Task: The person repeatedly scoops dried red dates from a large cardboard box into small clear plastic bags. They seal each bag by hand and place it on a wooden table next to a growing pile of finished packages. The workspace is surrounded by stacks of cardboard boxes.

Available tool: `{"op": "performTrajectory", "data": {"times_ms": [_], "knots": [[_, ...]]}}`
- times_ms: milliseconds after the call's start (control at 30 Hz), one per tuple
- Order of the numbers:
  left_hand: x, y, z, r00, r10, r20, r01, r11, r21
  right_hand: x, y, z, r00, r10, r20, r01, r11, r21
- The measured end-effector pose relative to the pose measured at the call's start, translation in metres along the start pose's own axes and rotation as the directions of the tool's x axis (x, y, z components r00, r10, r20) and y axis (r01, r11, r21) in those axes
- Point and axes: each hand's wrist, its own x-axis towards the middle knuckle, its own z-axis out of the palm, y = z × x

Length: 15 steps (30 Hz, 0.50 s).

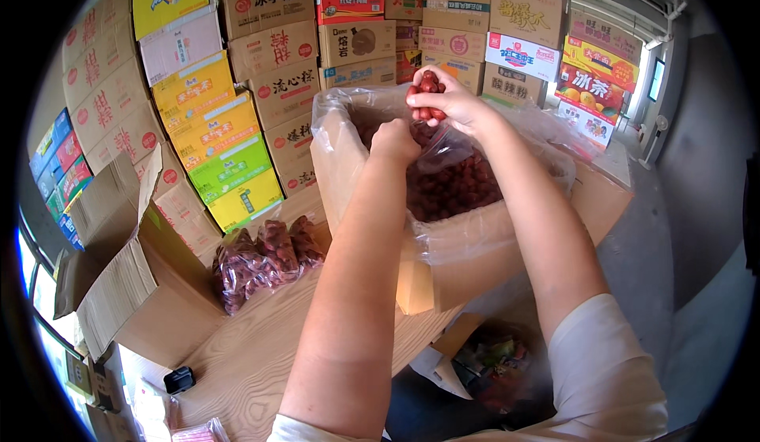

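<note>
My right hand (457,108) is closed round a handful of red dates (430,86) above a large cardboard box (455,280) lined with clear plastic film. More dark red dates (455,193) fill the box. Beside and just below the right hand, my left hand (396,140) is closed on the edge of a clear plastic bag (443,149) that hangs over the dates; its fingertips are hidden behind the hand. Left of my left forearm, filled clear bags of dates (265,260) lie together on the wooden table (237,363).
An open cardboard box (162,292) stands at the table's left, with a small black object (180,379) near it. Flat plastic packs (198,432) lie at the near left edge. Below the table is a box of colourful packets (491,363). Stacked cartons (273,54) line the back.
</note>
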Motion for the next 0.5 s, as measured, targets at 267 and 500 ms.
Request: {"op": "performTrajectory", "data": {"times_ms": [267,500], "knots": [[-0.008,0.01,-0.015,0.994,-0.031,0.104,0.065,0.938,-0.34,0.016,0.033,0.011,0.894,-0.227,-0.387,0.224,0.973,-0.054],[0.001,0.001,-0.007,0.986,-0.055,0.158,0.118,0.899,-0.421,0.017,0.038,0.012,0.895,-0.194,-0.401,0.191,0.98,-0.048]]}}
